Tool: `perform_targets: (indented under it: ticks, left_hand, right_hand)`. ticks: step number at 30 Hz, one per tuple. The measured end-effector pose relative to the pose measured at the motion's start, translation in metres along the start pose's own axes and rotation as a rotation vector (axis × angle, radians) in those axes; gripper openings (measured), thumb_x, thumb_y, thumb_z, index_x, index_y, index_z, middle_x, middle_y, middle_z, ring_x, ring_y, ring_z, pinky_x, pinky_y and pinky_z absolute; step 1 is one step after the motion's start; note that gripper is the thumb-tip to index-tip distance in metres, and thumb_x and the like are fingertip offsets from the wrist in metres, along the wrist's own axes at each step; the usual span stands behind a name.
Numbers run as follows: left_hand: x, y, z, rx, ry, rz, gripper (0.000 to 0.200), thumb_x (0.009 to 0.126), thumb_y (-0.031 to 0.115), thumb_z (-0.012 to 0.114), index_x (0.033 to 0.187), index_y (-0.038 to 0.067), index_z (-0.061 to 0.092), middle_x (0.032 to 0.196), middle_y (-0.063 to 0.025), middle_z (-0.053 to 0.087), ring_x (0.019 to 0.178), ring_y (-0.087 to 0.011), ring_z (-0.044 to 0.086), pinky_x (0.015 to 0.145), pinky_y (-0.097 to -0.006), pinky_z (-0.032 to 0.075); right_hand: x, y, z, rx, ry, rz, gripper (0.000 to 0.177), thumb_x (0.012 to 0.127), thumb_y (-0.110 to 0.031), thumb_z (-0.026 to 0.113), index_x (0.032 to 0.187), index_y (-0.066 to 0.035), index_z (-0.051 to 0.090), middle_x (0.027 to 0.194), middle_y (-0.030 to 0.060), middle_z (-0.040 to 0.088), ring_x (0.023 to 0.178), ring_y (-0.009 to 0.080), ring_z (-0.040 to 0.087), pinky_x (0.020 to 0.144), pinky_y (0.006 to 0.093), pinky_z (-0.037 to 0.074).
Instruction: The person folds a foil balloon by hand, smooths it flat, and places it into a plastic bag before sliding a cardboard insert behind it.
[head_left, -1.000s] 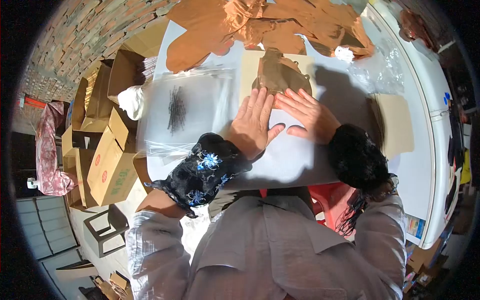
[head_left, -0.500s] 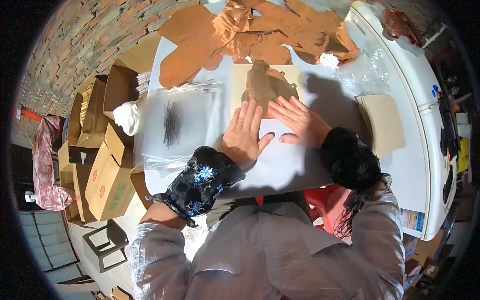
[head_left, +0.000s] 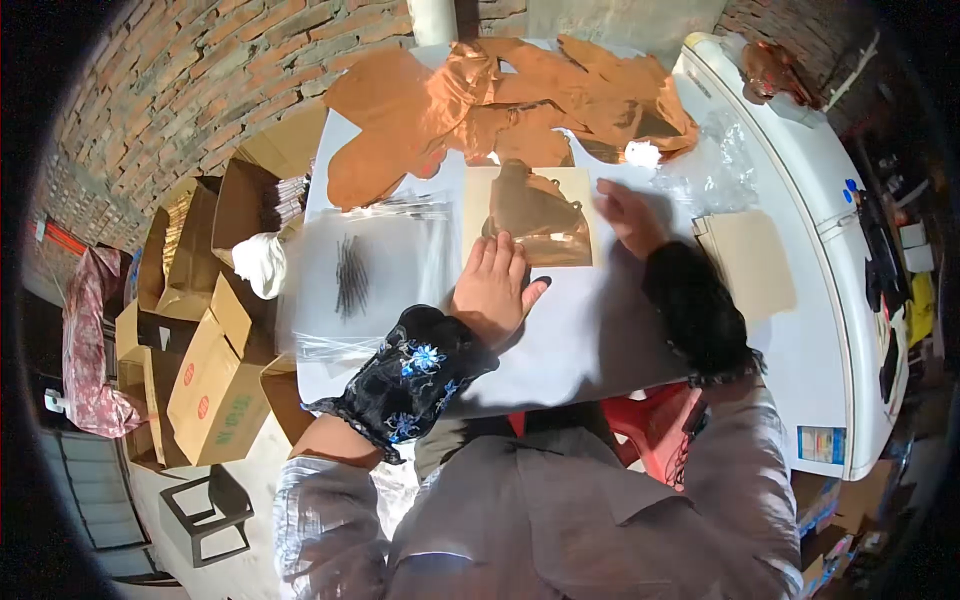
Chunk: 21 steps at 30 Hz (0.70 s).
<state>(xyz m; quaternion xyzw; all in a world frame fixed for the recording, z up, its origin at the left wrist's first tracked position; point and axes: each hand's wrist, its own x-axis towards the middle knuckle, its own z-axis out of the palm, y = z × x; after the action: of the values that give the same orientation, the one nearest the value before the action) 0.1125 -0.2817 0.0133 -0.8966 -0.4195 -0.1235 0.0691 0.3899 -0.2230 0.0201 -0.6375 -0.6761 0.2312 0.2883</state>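
Observation:
On the table lies a square beige card with a shiny copper-coloured foil sheet over most of it. My left hand rests flat, fingers stretched, with the tips touching the lower left of the foil. To the right of the card is my right hand, lifted away and apart from the card. Its fingers are slightly bent and partly in shadow, and nothing shows in them. Both forearms wear black cuffs.
Larger copper foil pieces spread along the far side. Left of the card lie clear plastic sheets with a bundle of thin dark strands. A stack of beige cards sits at the right. Cardboard boxes stand left of the table.
My right hand has come off the foil and moved right and away. My left hand stays on the foil's lower left. The camera view has tilted up a little.

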Motion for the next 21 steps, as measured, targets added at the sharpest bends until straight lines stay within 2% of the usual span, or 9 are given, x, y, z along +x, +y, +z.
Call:
perform_targets:
  ticks: [2,5,9,11,14,18,21]
  left_hand:
    - [0.005,-0.002,-0.001,-0.045,0.066,0.020,0.055,0.096,0.046,0.049,0.123,-0.002,0.053,0.128,-0.0235,0.053,0.123,-0.0355,0.048,0.110,-0.0441,0.032]
    - [0.011,-0.004,-0.007,-0.098,0.055,0.021,0.046,0.093,0.041,0.055,0.114,0.001,0.056,0.116,-0.0194,0.058,0.117,-0.0339,0.052,0.108,-0.0437,0.034]
    - [0.015,-0.004,-0.010,-0.134,-0.011,-0.004,0.045,0.090,0.039,0.058,0.118,0.003,0.057,0.106,-0.0161,0.058,0.115,-0.0332,0.053,0.108,-0.0443,0.034]
    - [0.013,-0.003,-0.006,-0.090,0.051,0.014,0.048,0.092,0.039,0.056,0.126,0.005,0.054,0.112,-0.0175,0.058,0.118,-0.0338,0.051,0.109,-0.0448,0.032]
    - [0.006,-0.001,0.008,0.038,0.111,0.019,0.052,0.095,0.039,0.051,0.136,0.008,0.048,0.123,-0.0198,0.055,0.123,-0.0351,0.047,0.111,-0.0459,0.030]
    - [0.001,0.002,0.013,0.088,0.082,0.006,0.054,0.098,0.038,0.046,0.142,0.009,0.043,0.136,-0.0225,0.049,0.129,-0.0366,0.042,0.112,-0.0469,0.028]
    - [0.001,0.003,0.016,0.085,0.091,-0.003,0.053,0.098,0.039,0.047,0.142,0.009,0.044,0.136,-0.0223,0.048,0.130,-0.0365,0.041,0.112,-0.0471,0.028]
  right_hand:
    - [0.022,0.014,0.021,0.135,0.164,0.019,0.049,0.090,-0.030,0.060,0.126,0.003,0.054,0.105,0.0197,0.069,0.099,0.0325,0.065,0.089,0.0378,0.049]
    - [0.043,0.026,0.033,0.246,0.182,0.026,0.051,0.087,-0.033,0.062,0.123,0.002,0.059,0.101,0.0198,0.069,0.095,0.0315,0.066,0.083,0.0389,0.049]
    - [0.061,0.041,0.031,0.251,0.047,-0.010,0.041,0.087,-0.029,0.063,0.108,0.005,0.061,0.086,0.0170,0.069,0.085,0.0266,0.065,0.075,0.0363,0.049]
    - [0.064,0.041,0.037,0.332,0.026,0.050,0.034,0.087,-0.027,0.062,0.100,0.005,0.061,0.081,0.0148,0.068,0.080,0.0234,0.064,0.073,0.0339,0.048]
    - [0.048,0.019,0.037,0.650,0.071,0.102,0.025,0.088,-0.024,0.061,0.093,0.000,0.060,0.076,0.0098,0.065,0.075,0.0187,0.062,0.071,0.0318,0.048]
    - [0.043,0.021,0.038,0.576,0.183,0.028,0.023,0.089,-0.024,0.061,0.092,-0.001,0.060,0.076,0.0065,0.064,0.073,0.0155,0.060,0.069,0.0306,0.047]
    - [0.055,0.041,0.038,0.564,0.322,-0.017,0.024,0.089,-0.025,0.062,0.094,-0.001,0.058,0.082,0.0060,0.064,0.076,0.0139,0.059,0.071,0.0308,0.047]
